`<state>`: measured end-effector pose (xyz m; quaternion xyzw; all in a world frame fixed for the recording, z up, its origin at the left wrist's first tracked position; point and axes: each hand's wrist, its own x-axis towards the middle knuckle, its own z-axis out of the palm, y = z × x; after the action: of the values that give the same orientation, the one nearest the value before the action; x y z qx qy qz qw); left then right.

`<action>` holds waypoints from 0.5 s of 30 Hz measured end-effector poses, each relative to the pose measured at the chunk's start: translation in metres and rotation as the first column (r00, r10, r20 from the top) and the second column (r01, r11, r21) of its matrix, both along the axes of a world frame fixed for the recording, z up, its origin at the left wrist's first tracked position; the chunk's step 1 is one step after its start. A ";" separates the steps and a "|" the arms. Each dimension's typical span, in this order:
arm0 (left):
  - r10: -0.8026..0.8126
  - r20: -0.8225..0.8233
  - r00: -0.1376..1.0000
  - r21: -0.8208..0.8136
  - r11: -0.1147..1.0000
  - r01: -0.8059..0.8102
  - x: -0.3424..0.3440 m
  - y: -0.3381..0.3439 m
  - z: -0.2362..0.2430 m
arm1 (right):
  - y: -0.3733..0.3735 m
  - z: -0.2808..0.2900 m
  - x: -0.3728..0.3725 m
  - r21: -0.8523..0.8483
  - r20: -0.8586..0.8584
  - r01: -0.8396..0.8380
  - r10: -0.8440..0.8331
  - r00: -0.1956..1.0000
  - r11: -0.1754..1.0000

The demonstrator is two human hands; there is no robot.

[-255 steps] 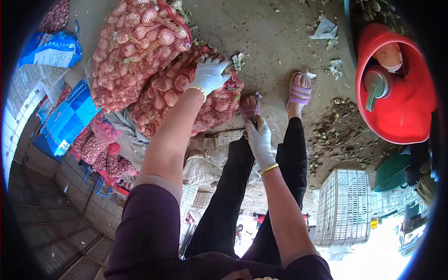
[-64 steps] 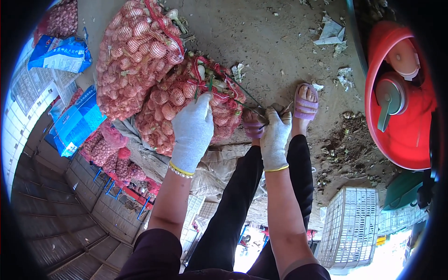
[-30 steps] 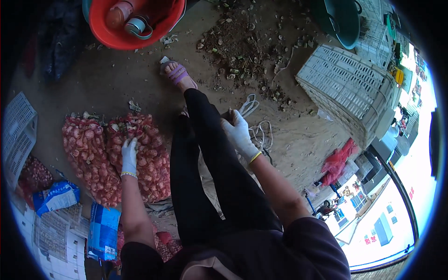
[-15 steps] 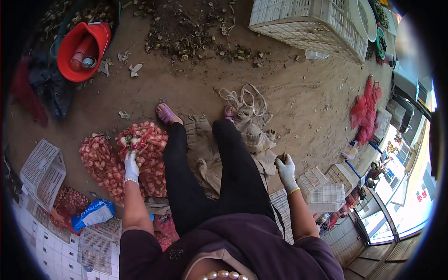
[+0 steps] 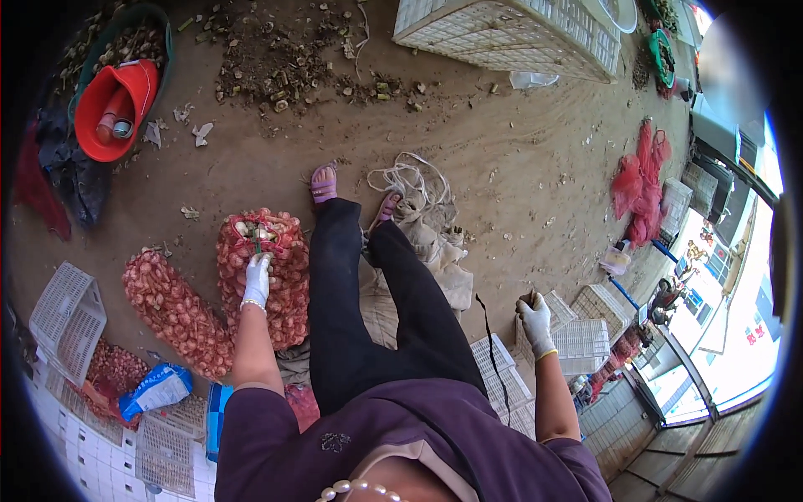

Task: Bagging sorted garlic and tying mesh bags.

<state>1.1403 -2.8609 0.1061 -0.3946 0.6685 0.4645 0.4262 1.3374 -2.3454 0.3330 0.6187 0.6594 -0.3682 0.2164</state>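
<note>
My gloved left hand (image 5: pixel 257 280) is closed at the gathered mouth of a full red mesh sack (image 5: pixel 263 305), which stands on the ground beside my left leg. Pale garlic-like bulbs (image 5: pixel 251 228) show in the sack's top, with a bit of green by my fingertips. Out to the right, above some white crates, my gloved right hand (image 5: pixel 535 322) is held up with its fingers curled in. Whatever lies inside that fist, if anything, is hidden. A thin black strap (image 5: pixel 492 356) dangles between my right leg and right forearm.
A second full mesh sack (image 5: pixel 171 309) lies left of the first. Brown cloth sacking (image 5: pixel 431 230) and white cord (image 5: pixel 401 167) lie around my feet. A red bucket (image 5: pixel 100 146), a large pale crate (image 5: pixel 510 38), plant scraps (image 5: pixel 276 67) and red netting (image 5: pixel 640 188) are farther off.
I have moved to the right, and my left foot has stepped away from the sack. The sack's mouth is drawn up more upright in my left hand. The black strap has swung outward.
</note>
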 end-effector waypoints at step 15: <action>0.154 -0.100 0.983 -0.109 0.980 -0.165 0.025 0.030 0.007 | 0.054 -0.013 -0.083 -0.008 -0.329 -0.576 0.542 0.774 0.817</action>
<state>1.1655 -2.8306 0.1126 -0.4497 0.6792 0.4749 0.3330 1.2541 -2.2916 0.3202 0.3158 0.8180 -0.4152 0.2425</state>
